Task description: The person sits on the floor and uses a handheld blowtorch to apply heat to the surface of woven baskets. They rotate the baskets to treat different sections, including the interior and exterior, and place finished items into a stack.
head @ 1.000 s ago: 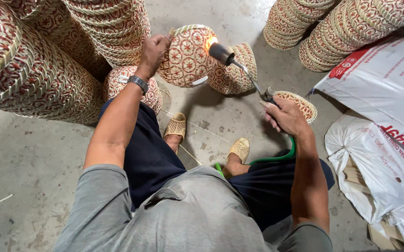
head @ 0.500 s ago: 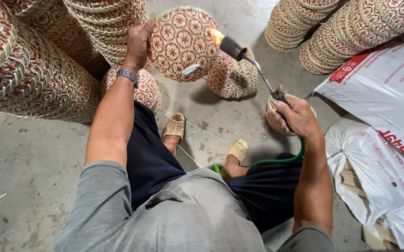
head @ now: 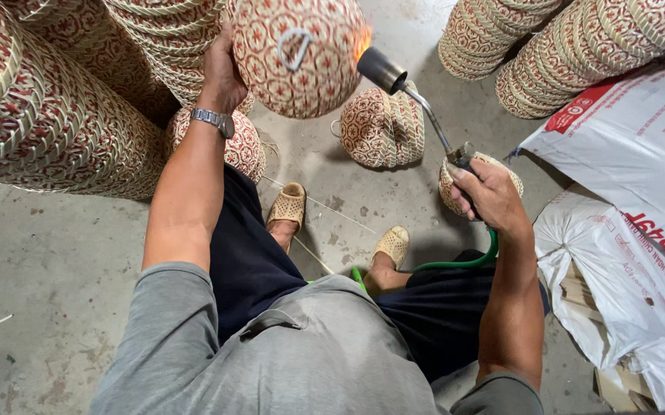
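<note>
My left hand (head: 221, 73) grips the edge of a round woven basket (head: 298, 54), red and cream patterned, held up with its bottom and a small loop facing me. My right hand (head: 482, 192) holds a gas torch (head: 413, 96) by its handle; the metal nozzle points at the basket's right side, where an orange flame touches the weave. A green hose (head: 463, 261) runs from the torch down past my right knee. A metal watch sits on my left wrist.
Tall stacks of the same woven baskets (head: 48, 115) stand at the left and at the upper right (head: 571, 46). Single baskets (head: 382, 127) lie on the concrete floor near my sandalled feet. White plastic sacks (head: 632, 230) lie at the right.
The basket has been raised and brought closer to me. The torch has followed it up, its flame now on the basket's right side.
</note>
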